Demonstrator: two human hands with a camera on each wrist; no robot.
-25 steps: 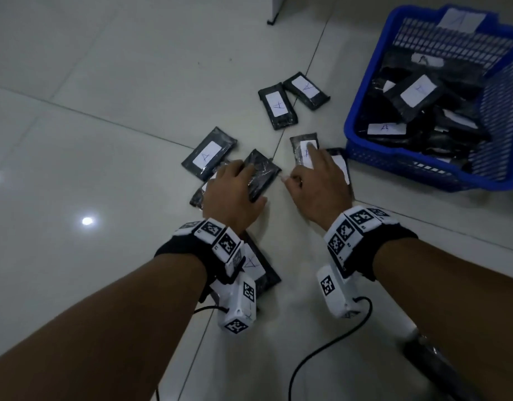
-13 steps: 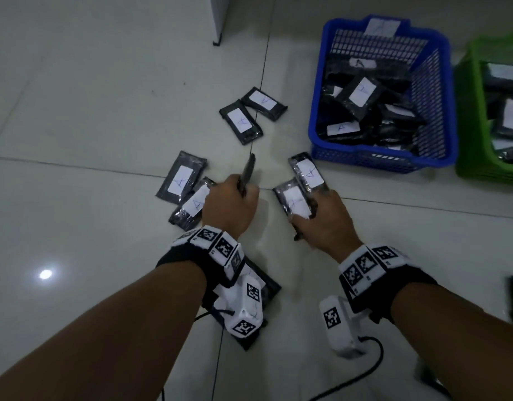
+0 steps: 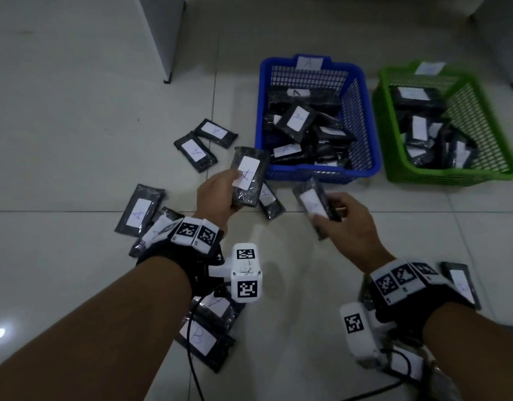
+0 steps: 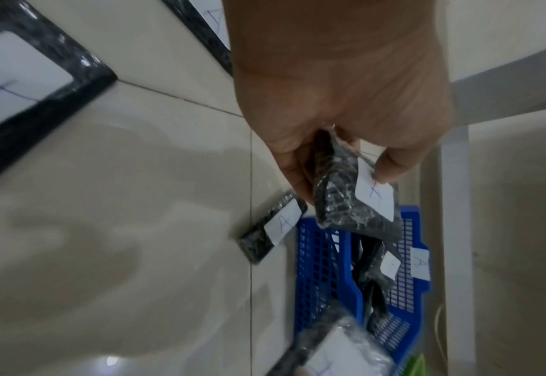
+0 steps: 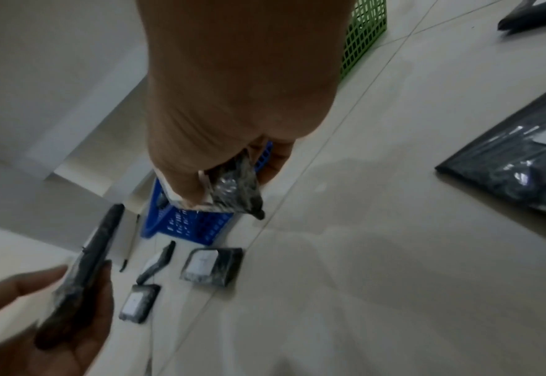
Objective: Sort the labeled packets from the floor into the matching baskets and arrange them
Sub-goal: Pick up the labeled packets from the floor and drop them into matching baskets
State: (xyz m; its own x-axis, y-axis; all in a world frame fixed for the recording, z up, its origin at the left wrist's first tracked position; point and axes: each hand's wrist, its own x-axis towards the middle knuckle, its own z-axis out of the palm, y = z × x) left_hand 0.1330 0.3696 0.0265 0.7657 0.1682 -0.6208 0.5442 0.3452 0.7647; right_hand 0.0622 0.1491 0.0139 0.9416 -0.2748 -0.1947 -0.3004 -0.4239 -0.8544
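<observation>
Tiled floor (image 3: pixel 76 111) with scattered packets: both packets now lifted off it, my left hand (image 3: pixel 217 195) fingers gripping an A packet (image 3: pixel 248 176), right hand (image 3: pixel 348 227) gripping another packet (image 3: pixel 314 205), both near the blue basket (image 3: pixel 365 134), drop-in probably next.

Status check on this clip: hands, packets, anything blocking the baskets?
Left hand grips A packet. Right hand grips another packet, label blurred. Blue basket ahead, path open.
</observation>
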